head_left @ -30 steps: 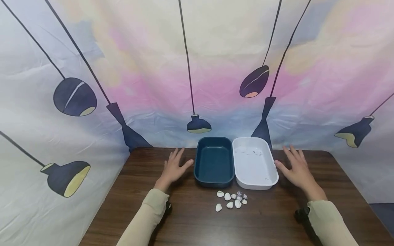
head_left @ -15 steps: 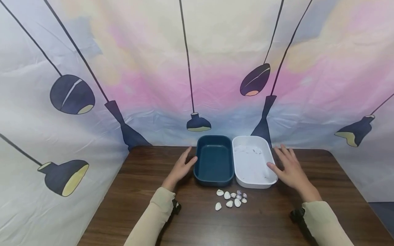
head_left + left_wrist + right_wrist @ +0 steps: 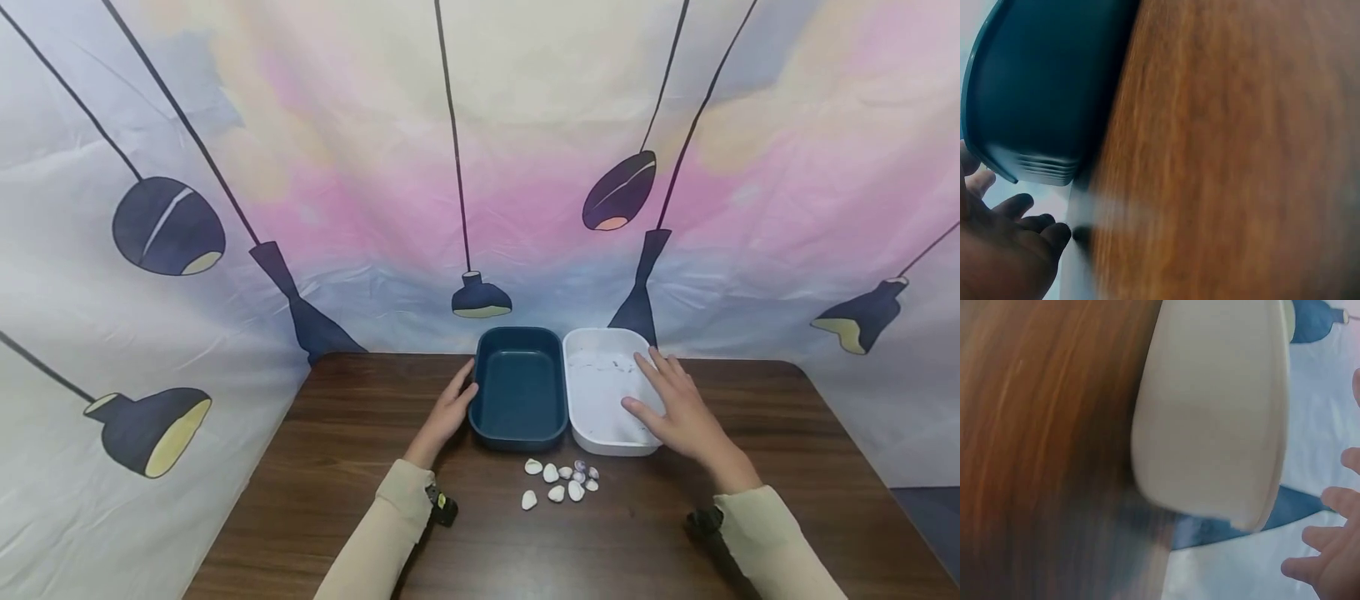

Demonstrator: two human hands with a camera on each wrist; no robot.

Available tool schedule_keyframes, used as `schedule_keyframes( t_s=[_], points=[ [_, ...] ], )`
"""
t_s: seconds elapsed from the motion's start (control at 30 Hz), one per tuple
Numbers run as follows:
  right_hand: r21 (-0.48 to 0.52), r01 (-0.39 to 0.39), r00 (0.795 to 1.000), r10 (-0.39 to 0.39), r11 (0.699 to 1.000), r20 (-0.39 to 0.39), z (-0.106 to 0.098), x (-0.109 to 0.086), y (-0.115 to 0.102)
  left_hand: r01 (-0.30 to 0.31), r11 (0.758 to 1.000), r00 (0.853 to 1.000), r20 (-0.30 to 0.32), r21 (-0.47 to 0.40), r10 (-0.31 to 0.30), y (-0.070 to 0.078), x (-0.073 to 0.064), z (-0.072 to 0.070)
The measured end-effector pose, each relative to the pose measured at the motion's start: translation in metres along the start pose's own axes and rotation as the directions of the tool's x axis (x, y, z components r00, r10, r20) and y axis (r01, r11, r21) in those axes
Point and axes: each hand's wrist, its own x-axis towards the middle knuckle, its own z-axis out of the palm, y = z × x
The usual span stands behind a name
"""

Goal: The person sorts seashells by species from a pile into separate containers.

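My left hand [image 3: 446, 414] is at the left side of a dark teal rectangular dish [image 3: 522, 444], fingertips right at its rim. In the left wrist view the dish's outer wall [image 3: 1029, 94] rises beside the fingers, which are extended. My right hand [image 3: 678, 412] hovers with spread fingers over the right side of a white rectangular dish [image 3: 617, 447], covering part of its rim. The right wrist view has the white dish's side wall [image 3: 1210, 412] left of the fingers. Both dishes stand side by side; the white one has small dark marks inside.
Several small white and purplish seashells [image 3: 556, 493] lie on the brown wooden table [image 3: 570, 554] in front of the dishes. Close behind the table's back edge hangs a cloth backdrop [image 3: 390, 208] printed with lamps. Each wrist wears a black camera.
My left hand has moved right, up to the teal dish. My right hand has shifted left from beside the white dish to over its edge. Dishes and shells stay put.
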Motion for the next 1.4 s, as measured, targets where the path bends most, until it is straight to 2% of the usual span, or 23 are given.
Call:
schedule_keyframes(
  t_s=[0.17,0.33,0.43,0.7,1.1,1.4],
  points=[
    [0.047,0.029,0.999,-0.031,0.998,0.044,0.005,0.003,-0.014,0.016,0.999,1.0,0.002,-0.034,-0.016,-0.002,0.0,0.002],
    [0.07,0.084,0.994,-0.088,0.994,0.064,0.012,0.004,-0.03,0.011,0.998,0.999,0.036,-0.07,-0.008,-0.005,-0.001,0.004],
    [0.074,0.127,0.989,-0.133,0.989,0.07,0.016,0.004,-0.04,0.004,0.997,0.999,0.036,-0.078,-0.001,-0.006,-0.001,0.005],
    [0.051,0.257,0.96,-0.261,0.965,0.097,0.028,0.001,-0.062,0.03,0.998,0.999,0.043,-0.048,-0.028,-0.008,0.0,0.004],
    [0.024,0.328,0.923,-0.326,0.944,0.206,0.048,-0.005,-0.083,0.036,0.999,0.998,0.056,-0.033,-0.035,-0.005,-0.002,0.003],
    [0.031,0.378,0.897,-0.375,0.925,0.236,0.058,-0.009,-0.095,0.054,0.999,0.996,0.067,0.01,-0.054,-0.006,-0.002,0.002]
  ],
)
